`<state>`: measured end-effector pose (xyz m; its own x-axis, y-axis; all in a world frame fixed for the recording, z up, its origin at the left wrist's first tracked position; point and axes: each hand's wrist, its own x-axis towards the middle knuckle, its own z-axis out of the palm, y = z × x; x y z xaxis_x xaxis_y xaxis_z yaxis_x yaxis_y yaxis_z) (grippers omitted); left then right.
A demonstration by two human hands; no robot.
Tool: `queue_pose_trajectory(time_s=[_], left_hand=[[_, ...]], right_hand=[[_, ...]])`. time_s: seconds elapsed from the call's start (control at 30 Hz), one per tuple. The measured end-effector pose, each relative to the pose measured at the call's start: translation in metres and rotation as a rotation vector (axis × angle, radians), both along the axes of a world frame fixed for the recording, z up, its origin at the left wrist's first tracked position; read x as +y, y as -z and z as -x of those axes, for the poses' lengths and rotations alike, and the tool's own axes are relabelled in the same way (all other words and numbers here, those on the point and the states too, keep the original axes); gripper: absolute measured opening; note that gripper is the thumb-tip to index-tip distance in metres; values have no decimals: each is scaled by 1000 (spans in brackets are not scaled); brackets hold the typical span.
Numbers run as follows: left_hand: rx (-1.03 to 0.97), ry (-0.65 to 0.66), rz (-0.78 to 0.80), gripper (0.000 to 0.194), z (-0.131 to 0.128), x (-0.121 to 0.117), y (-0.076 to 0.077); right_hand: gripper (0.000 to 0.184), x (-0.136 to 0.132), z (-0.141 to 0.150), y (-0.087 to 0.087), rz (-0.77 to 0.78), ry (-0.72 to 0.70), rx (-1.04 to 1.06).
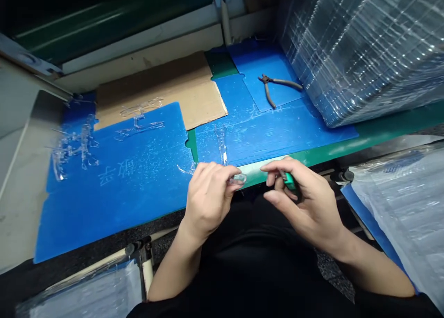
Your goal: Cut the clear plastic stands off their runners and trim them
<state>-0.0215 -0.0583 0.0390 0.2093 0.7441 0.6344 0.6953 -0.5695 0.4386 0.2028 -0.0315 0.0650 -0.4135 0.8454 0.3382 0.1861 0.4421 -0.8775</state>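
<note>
My left hand is closed on a small clear plastic piece, pinched between thumb and fingers. Facing it, my right hand has its lower fingers curled round a small green object, whose kind is mostly hidden in the palm. The thumb and forefinger of that hand are apart, and a gap separates the two hands. Just beyond my left hand, a long clear plastic part lies on the blue sheet, with a thin clear scrap beside the knuckles.
Clear plastic sprues lie at the left, and more near the cardboard. Nippers rest with handles spread. A tall stack of clear-wrapped trays stands at the right. Plastic-covered bins flank me below the table's edge.
</note>
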Motion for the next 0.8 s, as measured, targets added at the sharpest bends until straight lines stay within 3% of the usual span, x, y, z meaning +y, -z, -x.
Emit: queue_pose_trajectory(time_s=[0.2,0.5,0.8], left_hand=[[-64,-34,-144,19,-1,-3,2],[196,-101,-292,14,1,-6,-4],[215,-69,-290,10,0,-6,-7]], right_hand=[[23,-9,-2,-5,-98,-82,-168],[53,-16,-5,-11,-198,-151,-240],[58,-16,-13,-14,-155,-212,-286]])
